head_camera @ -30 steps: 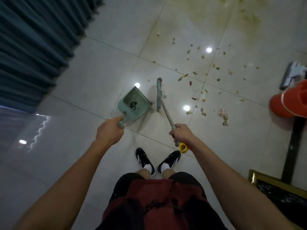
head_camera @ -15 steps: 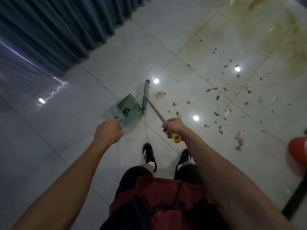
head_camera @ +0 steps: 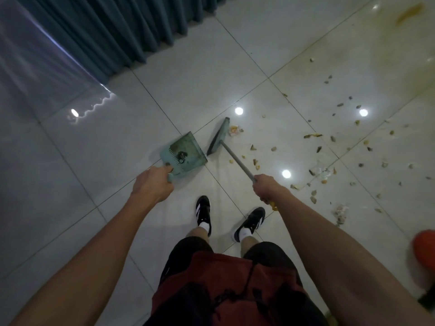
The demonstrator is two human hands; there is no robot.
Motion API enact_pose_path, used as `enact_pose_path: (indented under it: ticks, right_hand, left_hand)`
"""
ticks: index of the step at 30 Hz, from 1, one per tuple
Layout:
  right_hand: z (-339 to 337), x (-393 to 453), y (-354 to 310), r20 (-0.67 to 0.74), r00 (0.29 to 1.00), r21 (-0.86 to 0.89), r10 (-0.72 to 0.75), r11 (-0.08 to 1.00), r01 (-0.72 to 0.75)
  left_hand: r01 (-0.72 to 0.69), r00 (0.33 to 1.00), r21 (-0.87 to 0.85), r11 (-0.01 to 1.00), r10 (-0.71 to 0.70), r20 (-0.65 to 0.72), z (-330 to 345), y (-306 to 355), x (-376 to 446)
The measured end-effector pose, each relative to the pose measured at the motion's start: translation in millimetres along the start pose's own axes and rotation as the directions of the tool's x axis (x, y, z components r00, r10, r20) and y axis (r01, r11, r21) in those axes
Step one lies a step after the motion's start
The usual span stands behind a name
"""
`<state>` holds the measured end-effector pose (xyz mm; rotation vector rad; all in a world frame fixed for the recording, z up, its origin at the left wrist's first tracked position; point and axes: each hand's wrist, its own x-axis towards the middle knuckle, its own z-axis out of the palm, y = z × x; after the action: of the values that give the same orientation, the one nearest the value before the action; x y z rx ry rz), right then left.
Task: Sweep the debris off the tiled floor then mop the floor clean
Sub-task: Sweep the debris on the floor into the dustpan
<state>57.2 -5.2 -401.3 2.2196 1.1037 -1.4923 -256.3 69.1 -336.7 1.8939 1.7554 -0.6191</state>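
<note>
My left hand grips the handle of a pale green dustpan that lies on the tiled floor, with a dark bit of dirt inside it. My right hand grips the grey handle of a small broom; its green head rests on the floor just right of the dustpan's mouth. A crumpled scrap lies against the broom head. Scattered debris covers the tiles to the right. A yellowish stain marks the far right tiles.
Dark teal curtains hang along the upper left. An orange-red object sits at the right edge. My two black shoes stand just behind the dustpan and broom.
The view has swung so the curtain and the debris sit further right. The broom head has moved closer to the dustpan's mouth, dragging a crumpled scrap along.
</note>
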Motion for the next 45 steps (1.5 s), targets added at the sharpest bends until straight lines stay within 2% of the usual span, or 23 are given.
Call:
enact_pose_path:
  ticks: [4, 8, 20, 28, 37, 45]
  right_hand:
    - [-9.8, -0.9, 40.3, -0.079, 0.996, -0.223, -0.040, 0.975, 0.021]
    - [-18.7, -5.9, 81.4, -0.118, 0.992, -0.294, -0.048, 0.956, 0.011]
    - [-23.4, -37.6, 219.2, -0.205, 0.977, -0.285, 0.057, 0.952, -0.116]
    - [-31.2, -65.1, 284.9, -0.270, 0.949, -0.241, 0.160, 0.944, -0.228]
    - [-40.6, -78.8, 291.5, -0.305, 0.943, -0.079, 0.132, 0.983, -0.163]
    - [-85.9, -22.6, 196.4, -0.281, 0.953, 0.010, 0.110, 0.994, -0.111]
  left_hand:
    - [-0.008, 1.000, 0.025, 1.000, 0.009, -0.011, 6.7, 38.4, -7.8]
    - [-0.016, 1.000, 0.062, 0.998, 0.017, -0.017, 12.2, 78.5, -16.1]
    - [-0.152, 0.986, 0.219, 0.964, 0.162, -0.031, 16.2, 185.7, -27.9]
    - [-0.268, 0.961, 0.281, 0.921, 0.278, 0.005, 21.5, 240.2, -30.6]
    - [-0.305, 0.944, 0.330, 0.893, 0.329, -0.018, 9.2, 256.8, -19.3]
    - [-0.258, 0.960, 0.263, 0.930, 0.277, -0.040, -28.7, 234.4, 29.9]
